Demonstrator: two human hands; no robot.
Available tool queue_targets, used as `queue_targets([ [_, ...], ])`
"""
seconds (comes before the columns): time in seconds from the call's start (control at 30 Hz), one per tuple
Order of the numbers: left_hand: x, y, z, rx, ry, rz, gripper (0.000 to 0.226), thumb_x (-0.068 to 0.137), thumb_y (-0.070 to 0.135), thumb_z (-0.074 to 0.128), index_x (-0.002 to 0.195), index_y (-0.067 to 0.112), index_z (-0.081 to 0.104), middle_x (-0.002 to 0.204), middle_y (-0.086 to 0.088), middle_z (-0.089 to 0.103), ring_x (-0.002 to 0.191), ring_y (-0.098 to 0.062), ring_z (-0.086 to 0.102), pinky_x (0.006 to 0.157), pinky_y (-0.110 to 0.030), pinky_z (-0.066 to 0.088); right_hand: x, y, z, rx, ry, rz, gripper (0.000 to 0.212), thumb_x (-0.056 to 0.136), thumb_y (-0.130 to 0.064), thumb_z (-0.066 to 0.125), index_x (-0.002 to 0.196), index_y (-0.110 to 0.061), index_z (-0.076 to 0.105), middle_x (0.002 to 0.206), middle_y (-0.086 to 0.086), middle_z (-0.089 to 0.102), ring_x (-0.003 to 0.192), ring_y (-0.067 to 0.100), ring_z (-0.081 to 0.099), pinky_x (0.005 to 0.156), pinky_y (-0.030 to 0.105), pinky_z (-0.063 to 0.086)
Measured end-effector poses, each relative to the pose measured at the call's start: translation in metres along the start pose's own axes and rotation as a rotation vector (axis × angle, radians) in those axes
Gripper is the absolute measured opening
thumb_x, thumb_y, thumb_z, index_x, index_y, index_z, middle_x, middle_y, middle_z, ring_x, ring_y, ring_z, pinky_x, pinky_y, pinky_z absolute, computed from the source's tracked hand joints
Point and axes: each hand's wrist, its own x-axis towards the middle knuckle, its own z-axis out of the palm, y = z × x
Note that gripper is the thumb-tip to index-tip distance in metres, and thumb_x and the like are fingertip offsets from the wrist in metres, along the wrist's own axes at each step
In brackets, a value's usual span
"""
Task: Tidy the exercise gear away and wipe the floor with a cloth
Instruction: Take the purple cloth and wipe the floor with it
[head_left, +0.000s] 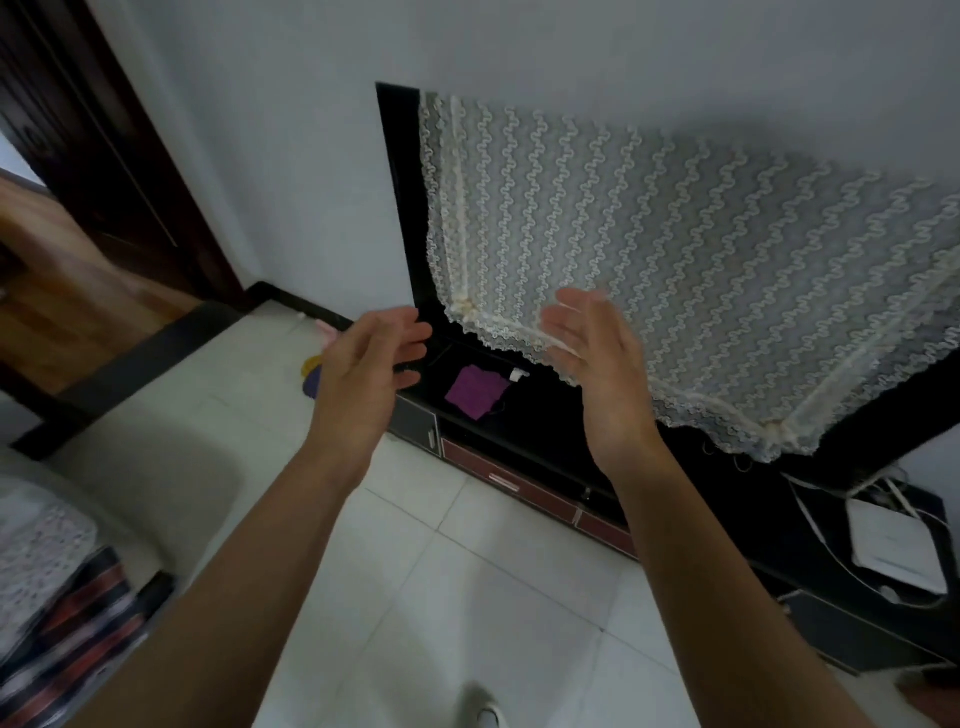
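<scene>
My left hand and my right hand are both raised in front of me, palms facing each other, fingers relaxed and holding nothing. Between them, on the black TV stand, lies a folded purple cloth. On the white tiled floor by the wall, partly hidden behind my left hand, lie small yellow and dark blue objects and a pink one; what they are I cannot tell.
A lace-covered TV stands on the black stand above red drawers. A white router with cables sits at the right. A patterned fabric pile is at the lower left. A dark doorway opens at the upper left.
</scene>
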Motion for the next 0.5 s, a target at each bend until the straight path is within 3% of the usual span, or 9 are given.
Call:
queue_targets([
  [0.3,0.187,-0.046,0.028,-0.043,-0.132,-0.031,0.029,0.105,0.027,0.044,0.122,0.012,0.062,0.115,-0.008,0.070,0.100,-0.017,0.065,0.088,-0.036,0.054,0.158,0.052,0.043,0.002,0.192,0.029,0.039,0.093,-0.052,0.042,0.112,-0.027,0.066,0.114,-0.002,0.072,0.111,0.010,0.066,0.103,0.040,0.050],
  [0.5,0.304,-0.112,0.028,-0.025,-0.314,-0.118,0.028,0.090,0.044,0.046,0.105,0.030,0.064,0.104,0.003,0.069,0.099,-0.015,0.064,0.089,-0.040,0.052,0.244,0.126,0.089,-0.027,0.336,0.124,0.042,0.098,-0.051,0.039,0.118,-0.025,0.065,0.118,-0.001,0.070,0.114,0.013,0.065,0.106,0.043,0.047],
])
